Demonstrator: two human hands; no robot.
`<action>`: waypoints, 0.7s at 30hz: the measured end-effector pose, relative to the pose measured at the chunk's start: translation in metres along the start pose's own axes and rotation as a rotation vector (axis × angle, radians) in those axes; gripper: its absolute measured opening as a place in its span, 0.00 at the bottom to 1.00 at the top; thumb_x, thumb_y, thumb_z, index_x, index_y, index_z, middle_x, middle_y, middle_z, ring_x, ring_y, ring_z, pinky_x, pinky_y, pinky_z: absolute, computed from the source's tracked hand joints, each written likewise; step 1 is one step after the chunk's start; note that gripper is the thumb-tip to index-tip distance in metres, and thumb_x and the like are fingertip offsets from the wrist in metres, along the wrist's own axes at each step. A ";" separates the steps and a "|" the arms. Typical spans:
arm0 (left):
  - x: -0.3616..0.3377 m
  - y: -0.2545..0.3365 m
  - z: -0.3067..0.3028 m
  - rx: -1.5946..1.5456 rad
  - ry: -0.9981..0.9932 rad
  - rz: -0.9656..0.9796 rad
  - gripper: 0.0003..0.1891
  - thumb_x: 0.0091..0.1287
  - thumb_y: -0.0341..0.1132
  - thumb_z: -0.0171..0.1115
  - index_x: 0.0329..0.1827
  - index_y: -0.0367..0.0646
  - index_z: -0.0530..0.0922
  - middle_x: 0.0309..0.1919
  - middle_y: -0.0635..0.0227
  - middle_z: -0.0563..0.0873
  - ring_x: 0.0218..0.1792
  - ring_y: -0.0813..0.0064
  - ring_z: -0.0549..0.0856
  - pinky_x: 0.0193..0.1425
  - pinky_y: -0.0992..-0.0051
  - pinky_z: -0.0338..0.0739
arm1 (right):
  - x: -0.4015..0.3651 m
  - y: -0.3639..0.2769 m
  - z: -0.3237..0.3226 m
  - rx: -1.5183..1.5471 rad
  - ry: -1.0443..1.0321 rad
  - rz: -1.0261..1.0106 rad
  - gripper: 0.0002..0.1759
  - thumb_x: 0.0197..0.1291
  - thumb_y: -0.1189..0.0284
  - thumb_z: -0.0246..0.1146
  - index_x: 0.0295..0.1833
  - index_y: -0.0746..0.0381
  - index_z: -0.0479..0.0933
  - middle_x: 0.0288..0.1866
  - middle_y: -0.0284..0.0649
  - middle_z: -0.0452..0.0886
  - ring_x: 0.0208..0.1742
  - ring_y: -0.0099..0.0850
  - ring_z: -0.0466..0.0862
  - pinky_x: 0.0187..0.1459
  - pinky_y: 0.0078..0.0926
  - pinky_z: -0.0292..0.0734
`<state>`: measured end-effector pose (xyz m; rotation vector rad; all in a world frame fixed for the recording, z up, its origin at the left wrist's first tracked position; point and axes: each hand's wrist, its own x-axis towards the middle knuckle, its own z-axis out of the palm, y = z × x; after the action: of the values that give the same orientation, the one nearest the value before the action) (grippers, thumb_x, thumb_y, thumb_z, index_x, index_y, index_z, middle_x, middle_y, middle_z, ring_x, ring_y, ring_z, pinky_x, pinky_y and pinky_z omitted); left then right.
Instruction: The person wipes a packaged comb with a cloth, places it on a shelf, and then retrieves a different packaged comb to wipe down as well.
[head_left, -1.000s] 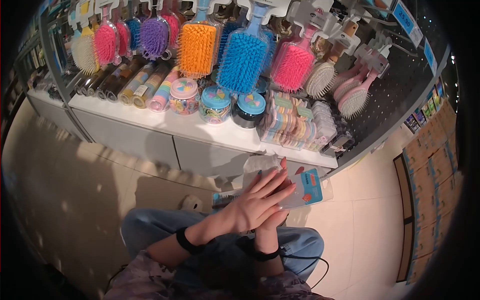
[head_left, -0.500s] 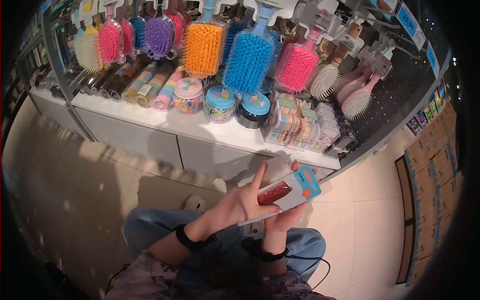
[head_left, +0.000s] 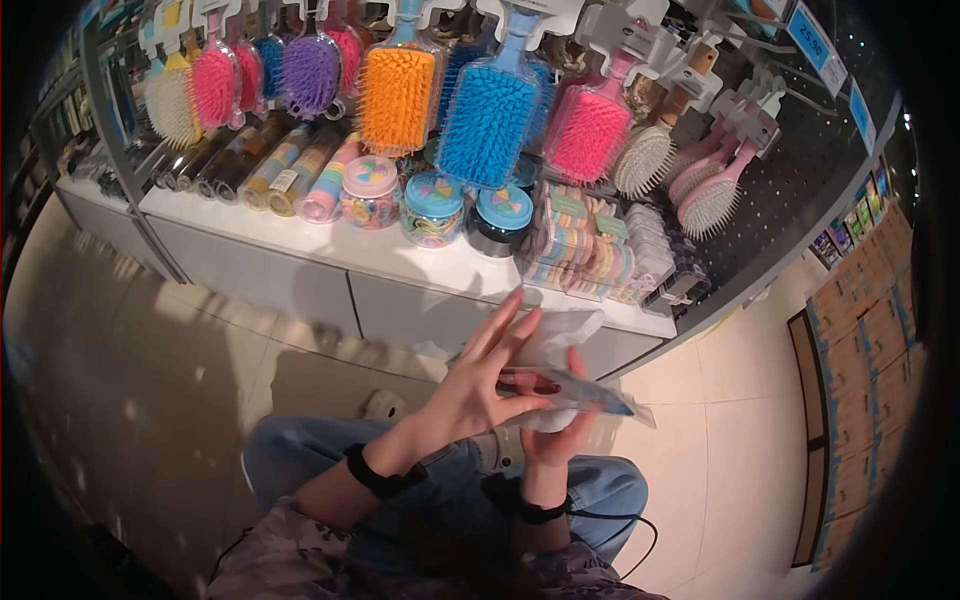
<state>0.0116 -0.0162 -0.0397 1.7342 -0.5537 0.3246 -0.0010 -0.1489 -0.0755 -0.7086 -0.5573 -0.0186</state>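
A flat clear-wrapped package [head_left: 590, 393], with a dark red item and some blue showing, is tilted nearly edge-on between my hands. My left hand [head_left: 468, 388] has its thumb against the near side at the package's left end, with the other fingers stretched up behind it. From below and to the right, my right hand [head_left: 560, 440] holds the package, one finger rising past its far side. Crumpled white, translucent wrapping [head_left: 563, 335] sticks up behind the package, and more white shows beneath it near my right palm. The print is too blurred to read.
Orange [head_left: 398, 98], blue [head_left: 487, 122] and pink [head_left: 588, 130] hairbrushes hang above a white shelf [head_left: 250, 235]. Jars [head_left: 433, 208], tubes [head_left: 325, 190] and boxed hair ties [head_left: 570, 240] stand on it. Cardboard boxes [head_left: 865, 380] are at the right.
The package has turned from face-up to nearly edge-on, its right end swinging down. My left hand's fingers have risen and stretched out. More of the white wrapping shows behind the package.
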 end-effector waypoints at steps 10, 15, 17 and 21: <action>-0.007 0.010 -0.006 0.062 0.295 0.329 0.35 0.41 0.32 0.71 0.58 0.46 0.69 0.65 0.52 0.56 0.67 0.52 0.52 0.66 0.58 0.49 | -0.001 0.008 0.005 -0.964 0.263 0.285 0.28 0.64 0.53 0.43 0.50 0.69 0.71 0.40 0.40 0.78 0.35 0.26 0.77 0.40 0.22 0.72; -0.009 0.018 -0.010 -0.043 0.358 0.199 0.21 0.50 0.32 0.63 0.50 0.40 0.75 0.58 0.52 0.69 0.66 0.57 0.58 0.67 0.56 0.47 | 0.008 0.015 -0.001 -1.063 0.198 0.282 0.28 0.64 0.53 0.42 0.49 0.69 0.71 0.40 0.40 0.77 0.36 0.26 0.77 0.39 0.21 0.72; -0.006 0.004 -0.017 0.018 0.239 0.416 0.18 0.54 0.34 0.59 0.47 0.37 0.75 0.49 0.55 0.77 0.58 0.60 0.71 0.64 0.59 0.57 | 0.010 0.016 -0.006 -1.093 0.190 0.289 0.28 0.64 0.54 0.42 0.49 0.69 0.71 0.41 0.40 0.77 0.36 0.26 0.77 0.39 0.21 0.72; -0.018 0.036 -0.024 -0.315 0.140 0.305 0.16 0.54 0.35 0.60 0.44 0.36 0.75 0.41 0.60 0.82 0.43 0.64 0.81 0.45 0.72 0.75 | 0.010 0.021 -0.017 -0.375 0.440 0.517 0.27 0.65 0.54 0.42 0.49 0.68 0.70 0.43 0.41 0.77 0.37 0.28 0.78 0.39 0.22 0.72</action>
<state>-0.0204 0.0047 -0.0128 1.3124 -0.7265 0.5399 0.0196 -0.1416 -0.0938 -1.1613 0.0677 0.2036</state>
